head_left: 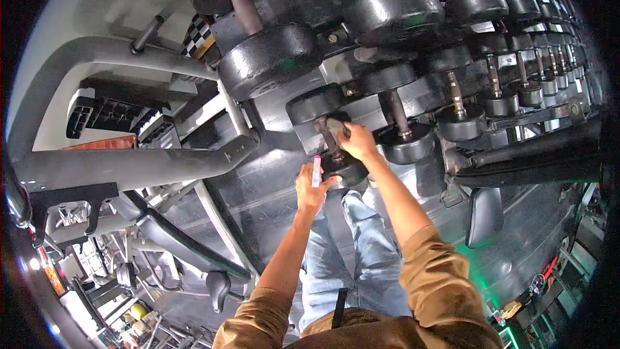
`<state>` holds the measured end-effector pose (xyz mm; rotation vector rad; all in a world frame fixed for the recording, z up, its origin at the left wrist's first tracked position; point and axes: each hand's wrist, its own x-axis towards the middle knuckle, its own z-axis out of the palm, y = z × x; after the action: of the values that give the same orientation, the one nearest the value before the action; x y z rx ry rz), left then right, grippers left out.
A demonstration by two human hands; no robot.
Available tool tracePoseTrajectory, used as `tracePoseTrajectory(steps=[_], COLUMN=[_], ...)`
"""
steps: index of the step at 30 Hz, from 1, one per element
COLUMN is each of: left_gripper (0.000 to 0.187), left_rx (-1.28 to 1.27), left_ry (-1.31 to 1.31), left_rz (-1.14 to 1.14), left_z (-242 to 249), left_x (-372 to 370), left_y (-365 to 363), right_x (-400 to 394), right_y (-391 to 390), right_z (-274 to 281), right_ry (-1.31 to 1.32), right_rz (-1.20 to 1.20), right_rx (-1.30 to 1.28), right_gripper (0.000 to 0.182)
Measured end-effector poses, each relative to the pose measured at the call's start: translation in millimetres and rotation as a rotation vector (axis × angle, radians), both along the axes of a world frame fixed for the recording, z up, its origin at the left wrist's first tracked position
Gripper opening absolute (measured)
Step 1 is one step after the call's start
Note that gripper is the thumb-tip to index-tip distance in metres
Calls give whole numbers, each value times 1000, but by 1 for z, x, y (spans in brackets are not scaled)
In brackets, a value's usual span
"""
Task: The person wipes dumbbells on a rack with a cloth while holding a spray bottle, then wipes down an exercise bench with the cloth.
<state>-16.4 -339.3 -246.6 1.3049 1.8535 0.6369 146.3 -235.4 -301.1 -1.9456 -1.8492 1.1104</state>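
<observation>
A black round-headed dumbbell (313,105) with a brownish, worn-looking handle lies on the lower tier of a rack in front of me. My right hand (356,142) is closed on a small greyish pad (335,126), pressed against the dumbbell's handle. I cannot make out the pad's material. My left hand (310,187) is at the dumbbell's near head, its thumb reaching onto the black surface. A slim white tube with a red tip (316,172) sticks up from the left hand's grip. The left fingers are partly hidden.
Several more dumbbells (403,139) line the rack to the right, with larger ones (271,61) on the tier above. A grey metal machine frame (155,165) stands at left beside a black padded bench (187,245). Dark flooring (271,116) runs under the rack.
</observation>
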Motion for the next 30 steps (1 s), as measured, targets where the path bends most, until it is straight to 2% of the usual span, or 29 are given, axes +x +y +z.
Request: tracePoseTrajectory(steps=[1,2,5,7,9,10,14,16,17,20,21,23,25,28,30], left_gripper=[56,56,56,56,56,56,56,57,57,57,56,56,54,52,51], left_rx=[2,26,2,-48,-6,-29,-78,-114,-114,-88,-74,-52,-77,-88,-84], left_ry=[3,8,25,46,58,8,16,-36,-36,-34,-5,22,-2,10,15], left_rz=[0,-26,-50,-52,-85,-72,-84,-40,-44,-57,-79,-99,-65,-74,-76], left_z=[-4,-8,-3,-2,-5,-4,1,1,1,-4,-4,-5,-1,-2,-2], left_x=[-2,-4,-2,-4,-4,-4,-5,-5,-5,-6,-6,-6,-5,-6,-7], left_y=[0,-1,1,0,2,3,5,4,4,5,4,5,4,5,6], right_x=[4,15,19,9,-9,-20,-12,8,12,15,9,-3,-25,-46,-51], right_y=[3,8,16,18,20,17,3,4,4,15,15,16,5,-13,-22], right_z=[17,34,5,12,5,6,9,24,26,45,45,46,41,25,14], right_ry=[-15,-34,-20,-25,97,1,73,-95,-95,-141,-140,100,-141,-195,-285], right_rz=[74,225,314,277,-60,-81,-128,202,197,412,410,276,286,273,391], right_rx=[-47,-253,-275,-219,-26,68,109,-148,-148,-30,-33,207,291,285,128], right_gripper=[52,58,48,50,51,53,47,38,38,32,32,35,37,36,34])
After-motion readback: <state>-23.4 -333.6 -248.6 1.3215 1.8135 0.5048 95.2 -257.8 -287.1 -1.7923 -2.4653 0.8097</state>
